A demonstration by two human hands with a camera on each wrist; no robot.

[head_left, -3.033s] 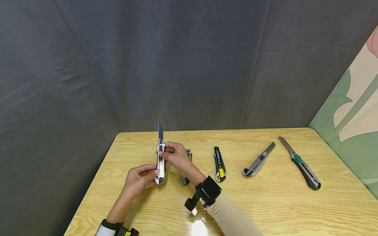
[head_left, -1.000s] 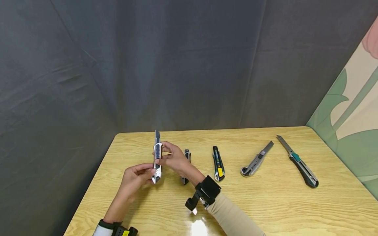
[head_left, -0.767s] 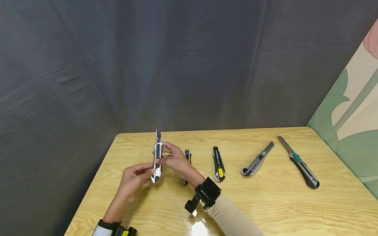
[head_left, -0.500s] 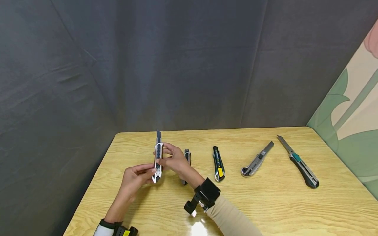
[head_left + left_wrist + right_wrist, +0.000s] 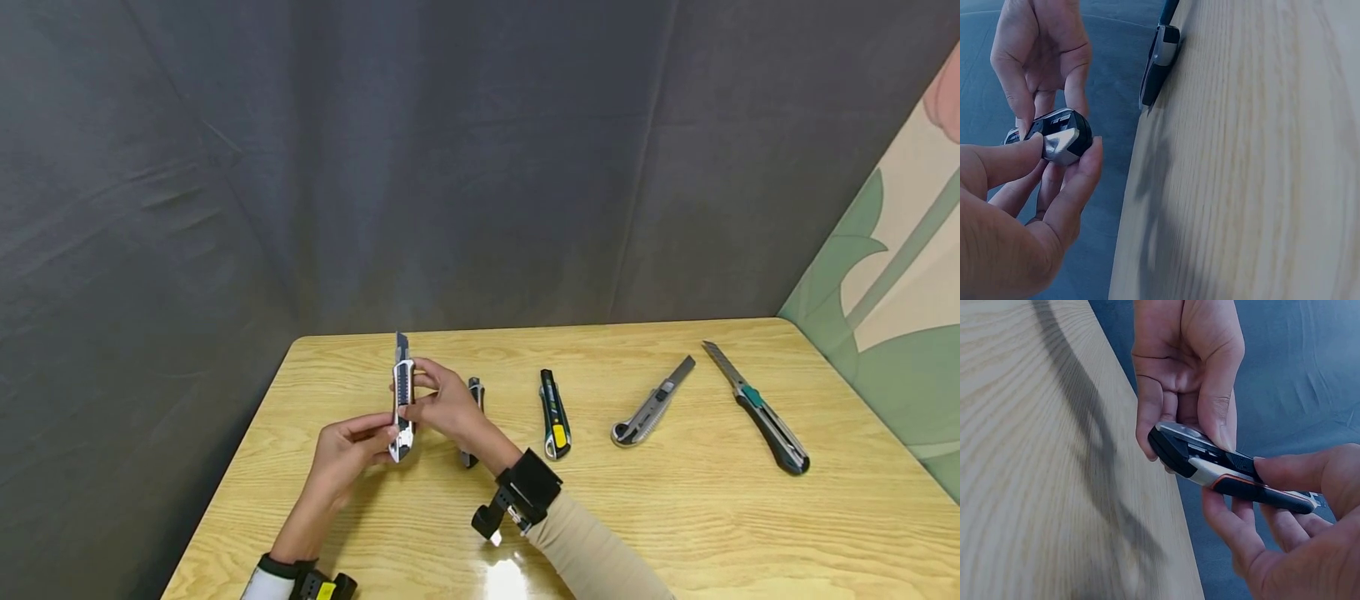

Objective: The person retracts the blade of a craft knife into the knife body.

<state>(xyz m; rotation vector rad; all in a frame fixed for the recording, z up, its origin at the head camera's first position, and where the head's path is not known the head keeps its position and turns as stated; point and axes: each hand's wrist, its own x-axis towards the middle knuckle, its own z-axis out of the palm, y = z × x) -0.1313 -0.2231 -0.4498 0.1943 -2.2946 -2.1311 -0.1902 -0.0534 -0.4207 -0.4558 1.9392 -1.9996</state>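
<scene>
A silver and black snap-off utility knife (image 5: 402,385) is held upright above the table, its dark blade (image 5: 402,346) partly out at the top. My left hand (image 5: 343,454) pinches the handle's lower end between thumb and fingers. Along the handle's right side my right hand (image 5: 448,407) grips it, the thumb pressing on the front near the slider. In the right wrist view the knife (image 5: 1241,489) shows a dark grip with an orange line. The left wrist view shows its rear end (image 5: 1066,142) between both hands' fingertips; the blade is hidden there.
Partly behind my right wrist lies a dark utility knife (image 5: 476,389). Farther right on the wooden table (image 5: 675,517) lie a black and yellow cutter (image 5: 555,417), a grey cutter (image 5: 652,404) with its blade out, and a black and teal cutter (image 5: 768,421), blade out.
Over the three seconds, my right thumb has slid down the handle and the blade has drawn back, showing shorter. In the last second both hands stay nearly still.
</scene>
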